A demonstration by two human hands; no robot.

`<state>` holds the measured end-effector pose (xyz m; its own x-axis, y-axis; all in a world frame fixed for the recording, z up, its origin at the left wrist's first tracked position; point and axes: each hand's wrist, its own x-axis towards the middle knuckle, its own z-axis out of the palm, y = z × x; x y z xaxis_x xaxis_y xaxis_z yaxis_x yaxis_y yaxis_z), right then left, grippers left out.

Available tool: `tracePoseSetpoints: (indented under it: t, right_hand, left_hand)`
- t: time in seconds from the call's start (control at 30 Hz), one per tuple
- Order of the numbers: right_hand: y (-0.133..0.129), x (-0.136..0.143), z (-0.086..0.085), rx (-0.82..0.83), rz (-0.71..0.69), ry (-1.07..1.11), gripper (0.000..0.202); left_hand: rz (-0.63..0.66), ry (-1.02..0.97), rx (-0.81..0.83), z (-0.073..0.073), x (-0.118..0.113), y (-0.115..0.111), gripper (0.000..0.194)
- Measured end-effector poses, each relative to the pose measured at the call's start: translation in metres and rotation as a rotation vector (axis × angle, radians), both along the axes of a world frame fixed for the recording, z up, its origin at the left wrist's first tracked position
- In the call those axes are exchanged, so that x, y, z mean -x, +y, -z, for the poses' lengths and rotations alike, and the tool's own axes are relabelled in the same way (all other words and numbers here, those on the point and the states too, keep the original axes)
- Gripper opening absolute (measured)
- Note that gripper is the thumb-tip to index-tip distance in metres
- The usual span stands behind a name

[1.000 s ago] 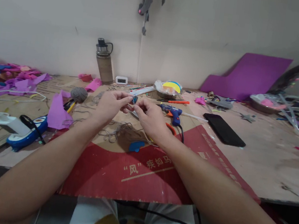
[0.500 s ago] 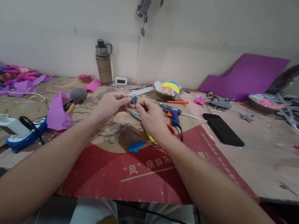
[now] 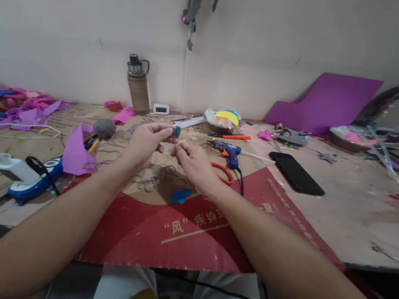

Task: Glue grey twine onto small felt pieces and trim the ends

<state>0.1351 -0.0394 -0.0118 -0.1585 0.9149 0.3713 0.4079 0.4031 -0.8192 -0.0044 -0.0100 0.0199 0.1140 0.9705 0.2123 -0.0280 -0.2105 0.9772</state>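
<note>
Between the thumb and fingertips of my left hand [image 3: 144, 145] is a small blue piece [image 3: 176, 131], held above the cardboard. My right hand [image 3: 195, 166] is just to its right and slightly lower, thumb and fingers pinched together. Whatever thin thing those fingers hold is too small to make out. Loose grey yarn [image 3: 157, 173] lies tangled under both hands, and a ball of grey yarn [image 3: 104, 128] sits further left. A flat blue cut-out [image 3: 181, 196] rests below my right wrist. Right of that hand lie a blue glue gun [image 3: 230, 152] and an orange ring-shaped handle [image 3: 226, 172].
A bottle [image 3: 139, 85] and a small white digital clock [image 3: 161, 109] stand by the wall. A black phone [image 3: 296, 173] lies right of the red-printed cardboard [image 3: 129, 238]. On the left are a blue power strip [image 3: 39, 182], cables and purple scraps [image 3: 77, 153]. A bowl [image 3: 220, 127] stands behind.
My right hand has moved slightly down and left, away from the blue piece. My left hand still pinches it, shifted a little left and more exposed. The orange handle shows more fully.
</note>
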Motion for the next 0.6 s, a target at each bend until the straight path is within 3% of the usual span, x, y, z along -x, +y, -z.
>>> tracePoseSetpoints:
  t: [0.2, 0.4, 0.5, 0.6]
  right_hand:
    - [-0.004, 0.005, 0.005, -0.044, -0.045, -0.227, 0.026]
    - [-0.008, -0.004, -0.010, -0.040, -0.047, -0.417, 0.028]
    - [-0.005, -0.030, -0.021, -0.075, 0.060, -0.373, 0.029]
    - [0.003, -0.071, -0.022, -0.117, 0.352, -0.347, 0.024]
  left_hand:
    - [0.048, -0.141, 0.109, 0.001, -0.003, 0.000, 0.009]
    - [0.018, -0.211, 0.088, 0.000, 0.002, 0.005, 0.006]
    - [-0.017, -0.228, 0.071, -0.002, 0.006, 0.009, 0.006]
    - [-0.043, -0.244, 0.063, -0.003, 0.008, 0.011, 0.006]
